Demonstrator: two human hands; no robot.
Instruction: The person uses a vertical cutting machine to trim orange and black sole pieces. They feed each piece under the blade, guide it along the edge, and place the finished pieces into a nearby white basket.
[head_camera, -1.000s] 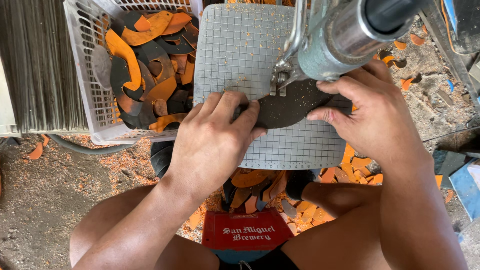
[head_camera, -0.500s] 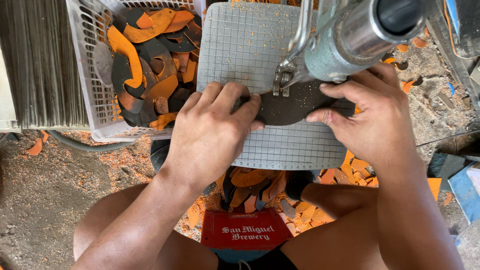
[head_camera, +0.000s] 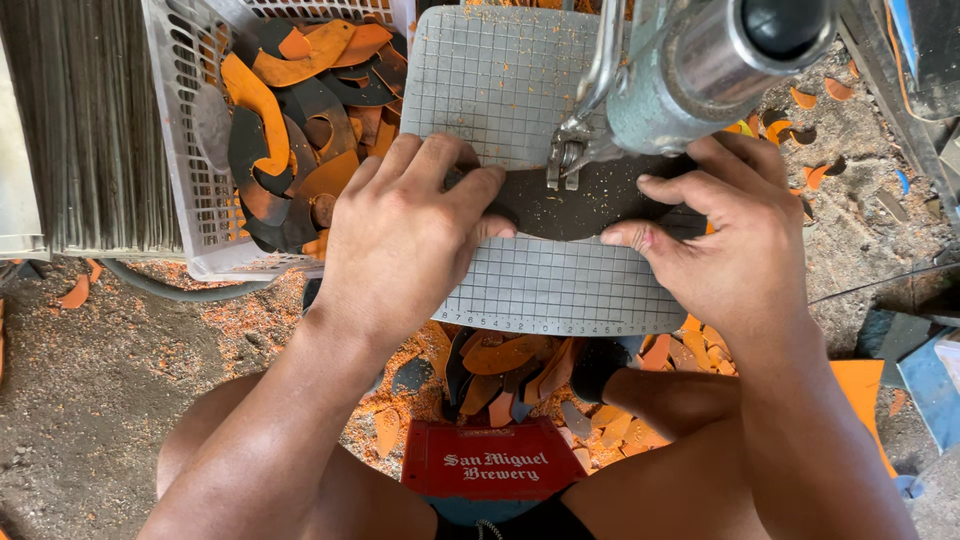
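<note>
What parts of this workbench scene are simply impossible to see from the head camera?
- Dark flat rubber-like piece: its left end lies under the left hand, its right end under the right hand.
- Grey metal machine head: cut off by the top edge; its working tip is too small to identify.
- White plastic basket of orange and black offcuts: top cropped.
- Red crate: its lower part is hidden by the person's legs.
</note>
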